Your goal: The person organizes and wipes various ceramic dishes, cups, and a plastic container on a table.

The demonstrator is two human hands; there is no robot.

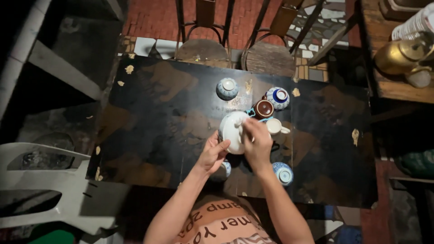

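**Both hands on the white teapot, cups crowding it**

Head view: the white teapot [233,131] sits mid-table on the dark worn table [149,122]. The left hand [212,153] cups its near side, fingers curled against it; the right hand [257,144] lies over the top, fingers closed on it. Honestly, a tilt could knock the brown cup [263,109] or white mug [275,126] touching-close behind. Blue patterned cups [227,88] ring it, one [283,173] just beside the right wrist.

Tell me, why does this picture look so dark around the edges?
Head view: light falls mainly on the worn black table and glares off the white ceramic teapot held by the left hand and right hand; the corners sink into shadow, and straight edges bow from the wide lens.
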